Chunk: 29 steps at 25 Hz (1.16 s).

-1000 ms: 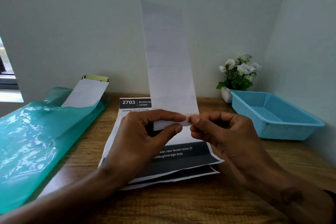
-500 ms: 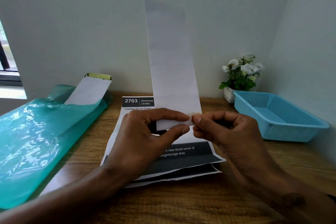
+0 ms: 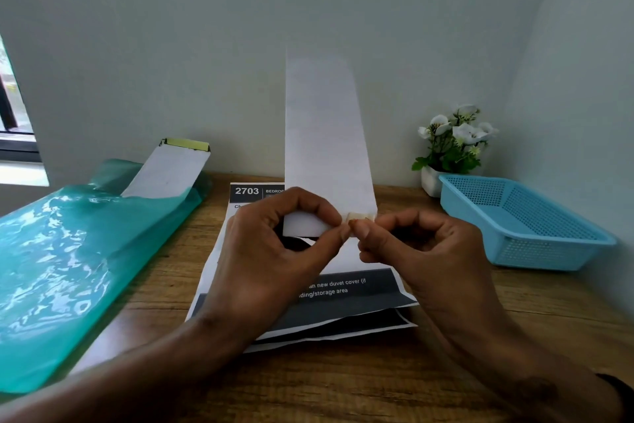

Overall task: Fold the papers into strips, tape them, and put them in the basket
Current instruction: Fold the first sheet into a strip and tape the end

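Folded paper strip [image 3: 326, 134]: upright, long axis vertical, above the bench [image 3: 463, 337]. Left hand [image 3: 274, 251] pinches its lower end; right hand [image 3: 422, 251] pinches tape [image 3: 358, 216] at the strip's lower right corner. Basket [image 3: 535, 251]: to the right, nearer the right hand.

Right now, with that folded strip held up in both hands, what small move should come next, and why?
Probably press the tape flat along the strip's lower edge. The left hand pinches the strip's bottom end, the right hand pinches at the small tape piece there, and the basket has no strip in it, so taping seems unfinished.
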{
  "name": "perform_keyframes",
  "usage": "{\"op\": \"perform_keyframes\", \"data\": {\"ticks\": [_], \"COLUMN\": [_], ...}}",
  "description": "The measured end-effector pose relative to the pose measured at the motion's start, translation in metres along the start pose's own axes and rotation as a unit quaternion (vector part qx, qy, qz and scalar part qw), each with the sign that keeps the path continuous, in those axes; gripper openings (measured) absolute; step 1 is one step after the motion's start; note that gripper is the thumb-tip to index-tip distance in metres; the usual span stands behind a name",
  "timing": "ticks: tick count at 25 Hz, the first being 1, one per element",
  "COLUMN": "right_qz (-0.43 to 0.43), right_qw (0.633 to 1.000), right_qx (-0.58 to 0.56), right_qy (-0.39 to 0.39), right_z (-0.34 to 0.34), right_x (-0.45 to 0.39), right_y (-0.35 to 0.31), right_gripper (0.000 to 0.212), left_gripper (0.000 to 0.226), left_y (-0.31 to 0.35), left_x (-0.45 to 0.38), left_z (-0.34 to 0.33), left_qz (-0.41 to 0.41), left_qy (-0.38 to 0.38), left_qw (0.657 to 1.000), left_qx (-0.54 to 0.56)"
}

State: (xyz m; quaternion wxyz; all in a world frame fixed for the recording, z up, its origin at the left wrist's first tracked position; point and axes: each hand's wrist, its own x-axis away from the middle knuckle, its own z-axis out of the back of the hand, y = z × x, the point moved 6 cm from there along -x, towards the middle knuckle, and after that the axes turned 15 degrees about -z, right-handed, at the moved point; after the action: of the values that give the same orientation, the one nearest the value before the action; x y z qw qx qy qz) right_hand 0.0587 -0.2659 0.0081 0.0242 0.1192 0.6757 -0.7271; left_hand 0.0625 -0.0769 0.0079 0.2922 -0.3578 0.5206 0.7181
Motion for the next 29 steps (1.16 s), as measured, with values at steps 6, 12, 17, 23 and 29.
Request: {"op": "perform_keyframes", "data": {"ticks": [6,12,17,23,29], "right_qz": [-0.014,-0.038,-0.018,-0.028,-0.068], "right_qw": [0.999,0.997,0.998,0.996,0.989], "right_qx": [-0.04,-0.068,-0.02,-0.037,-0.067], "right_qy": [-0.004,-0.025,-0.05,-0.075,-0.115], "right_z": [0.002,0.004,0.002,0.0,-0.005], "right_x": [-0.006,-0.012,-0.009,-0.008,-0.006], "right_y": [0.003,0.007,0.0,0.001,0.003], "right_gripper": [0.037,0.039,0.031,0.027,0.046], "left_gripper": [0.037,0.095,0.106,0.108,0.109], "left_y": [-0.004,-0.009,-0.011,-0.014,-0.018], "left_x": [0.0,-0.001,-0.002,-0.003,-0.003], "left_z": [-0.001,-0.004,-0.004,-0.002,-0.001], "left_qz": [0.048,0.076,0.098,0.108,0.103], "left_qy": [-0.002,-0.02,-0.01,0.001,0.014], "left_qw": [0.997,0.995,0.991,0.985,0.981], "left_qx": [0.063,0.067,0.087,0.135,0.165]}}
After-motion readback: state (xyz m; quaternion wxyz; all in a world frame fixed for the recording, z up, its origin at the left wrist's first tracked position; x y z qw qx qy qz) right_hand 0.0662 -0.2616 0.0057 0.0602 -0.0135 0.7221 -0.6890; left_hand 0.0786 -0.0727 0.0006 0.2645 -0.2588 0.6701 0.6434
